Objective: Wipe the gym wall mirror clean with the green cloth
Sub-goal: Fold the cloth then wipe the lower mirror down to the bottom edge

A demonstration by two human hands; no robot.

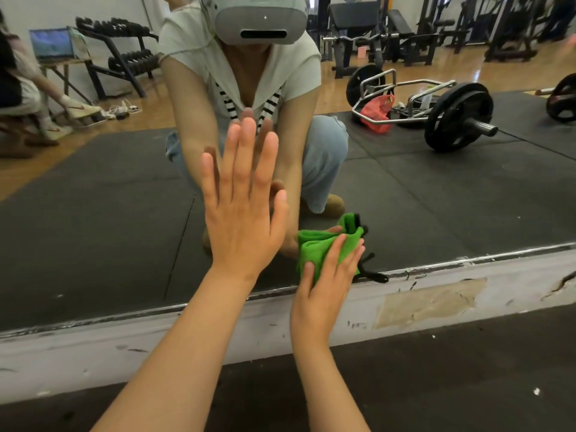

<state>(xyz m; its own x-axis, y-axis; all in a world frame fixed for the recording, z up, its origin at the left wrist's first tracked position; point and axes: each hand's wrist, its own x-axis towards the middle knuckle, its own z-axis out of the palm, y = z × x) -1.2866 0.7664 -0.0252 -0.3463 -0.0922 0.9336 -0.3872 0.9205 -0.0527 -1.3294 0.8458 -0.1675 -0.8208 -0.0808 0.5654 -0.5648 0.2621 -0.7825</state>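
My left hand (243,207) lies flat on the mirror (93,219), fingers straight and a little spread. Just right of and below it, my right hand (324,275) presses the bunched green cloth (311,249) to the glass with straight fingers, near the bottom edge. The cloth looks light and soft, so a flat palm should drive it best. The glass is slick and breakable. Under my wrists runs a chipped white wall strip (436,294), then dark floor matting (436,369).

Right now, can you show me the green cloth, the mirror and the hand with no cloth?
green cloth (311,247): head view, on its folded left part.
mirror (93,213): head view, on bare glass at the left.
left hand (243,219): head view, on the back of the hand.
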